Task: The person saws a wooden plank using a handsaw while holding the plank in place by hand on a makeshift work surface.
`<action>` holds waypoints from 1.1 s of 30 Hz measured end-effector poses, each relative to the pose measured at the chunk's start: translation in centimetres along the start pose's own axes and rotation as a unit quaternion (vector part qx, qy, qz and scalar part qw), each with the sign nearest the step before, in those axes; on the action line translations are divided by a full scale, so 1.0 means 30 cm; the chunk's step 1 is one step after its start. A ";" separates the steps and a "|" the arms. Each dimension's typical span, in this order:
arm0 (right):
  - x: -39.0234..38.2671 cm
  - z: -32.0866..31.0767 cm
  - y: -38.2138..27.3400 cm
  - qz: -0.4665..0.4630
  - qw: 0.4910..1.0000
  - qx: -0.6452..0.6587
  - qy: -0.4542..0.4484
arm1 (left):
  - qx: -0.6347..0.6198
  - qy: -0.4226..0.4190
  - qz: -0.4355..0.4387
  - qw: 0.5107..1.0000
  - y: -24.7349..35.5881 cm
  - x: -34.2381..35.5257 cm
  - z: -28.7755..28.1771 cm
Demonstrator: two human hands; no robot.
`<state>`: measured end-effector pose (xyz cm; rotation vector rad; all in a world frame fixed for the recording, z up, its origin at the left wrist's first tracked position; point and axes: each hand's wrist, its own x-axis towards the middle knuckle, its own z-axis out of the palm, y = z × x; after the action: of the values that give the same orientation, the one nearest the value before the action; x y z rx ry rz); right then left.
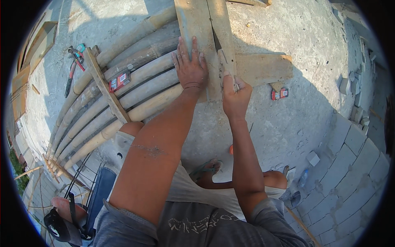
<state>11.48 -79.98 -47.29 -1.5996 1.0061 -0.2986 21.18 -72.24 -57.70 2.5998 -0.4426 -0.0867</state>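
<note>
My left hand [191, 70] lies flat with fingers spread on a wide wooden board [194, 20], pressing on its near part. My right hand [236, 96] is closed round the pale handle of a handsaw [217, 40]. The dark blade points away from me and sits along a narrow lengthwise line between the wide board and a strip of wood [224, 24] on its right. Much of the handle is covered by my fingers, and the blade's far end is out of sight in the wood. Beneath these boards, a shorter plank [265, 68] lies crosswise.
Several bamboo poles [135, 99] fan out to the left, with a wooden batten [105, 84] across them. A red packet [119, 82] rests on the poles, another [279, 94] right of the boards. Hand tools [75, 61] lie far left. A block wall [341, 164] stands right.
</note>
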 end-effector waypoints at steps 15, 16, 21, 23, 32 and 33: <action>-0.205 -0.110 0.017 0.037 0.999 0.033 -0.001 | 0.006 0.032 0.017 0.999 -0.018 0.013 -0.008; -0.328 -0.190 0.028 0.019 1.000 0.015 -0.013 | 0.015 0.042 0.018 0.999 -0.034 0.020 -0.012; -0.306 -0.185 0.055 -0.048 0.998 -0.018 -0.023 | 0.020 0.073 0.035 0.996 -0.028 0.023 -0.017; -0.051 -0.052 0.054 -0.083 0.997 -0.010 0.002 | 0.003 0.061 0.042 0.997 0.018 0.021 0.011; -0.419 -0.241 0.056 0.007 0.999 0.026 -0.021 | 0.016 0.053 0.025 0.998 -0.039 0.020 -0.048; -0.408 -0.240 0.050 -0.019 1.000 0.019 -0.013 | 0.014 0.057 0.026 0.998 -0.031 0.030 -0.037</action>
<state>-1.33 -75.81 -42.54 -1.5857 0.9464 -0.3199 22.46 -71.25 -57.15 2.6027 -0.4726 0.0870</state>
